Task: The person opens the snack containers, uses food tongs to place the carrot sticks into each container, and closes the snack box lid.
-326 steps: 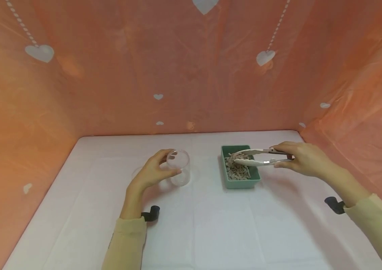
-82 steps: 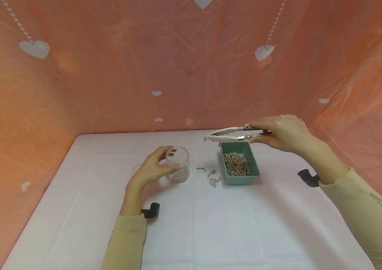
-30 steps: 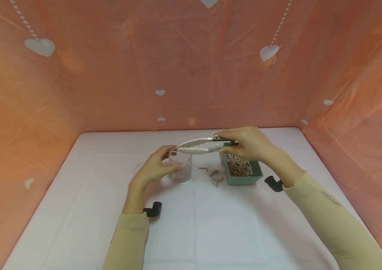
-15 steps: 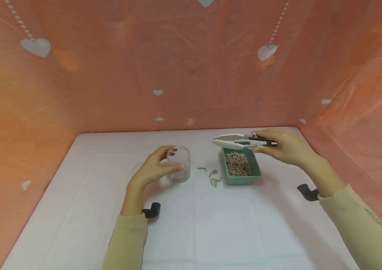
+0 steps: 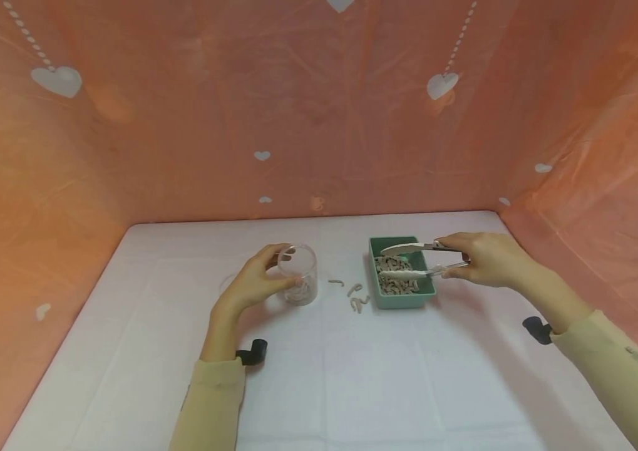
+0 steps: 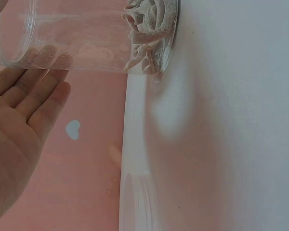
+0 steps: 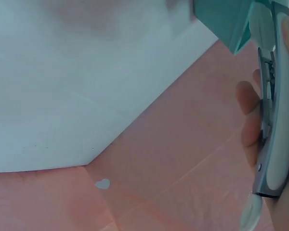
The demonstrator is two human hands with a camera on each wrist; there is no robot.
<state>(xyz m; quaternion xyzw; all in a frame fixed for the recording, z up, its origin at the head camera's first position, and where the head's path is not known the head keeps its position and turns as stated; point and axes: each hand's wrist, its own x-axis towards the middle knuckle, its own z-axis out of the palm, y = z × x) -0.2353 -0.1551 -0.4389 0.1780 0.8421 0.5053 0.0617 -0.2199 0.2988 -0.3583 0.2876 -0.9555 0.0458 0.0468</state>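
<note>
My left hand holds a clear plastic jar upright on the table, thumb on the near side and fingers behind. In the left wrist view, greyish-brown, twisted pieces lie at the jar's bottom. My right hand grips kitchen tongs with metal arms and pale tips. The tong tips are spread apart inside a green rectangular container, at a pile of similar short curled pieces. In the right wrist view, the tongs' handle lies in the hand and the tips are mostly hidden.
Several loose curled pieces lie on the white table between jar and container. A clear round lid lies left of the jar, partly behind the left hand. Orange sheeting with hearts surrounds the table's back and sides.
Pieces have entered the jar, and some lie loose on the table. The tongs moved from over the jar back right and down into the green container, spreading apart. The left hand stayed put.
</note>
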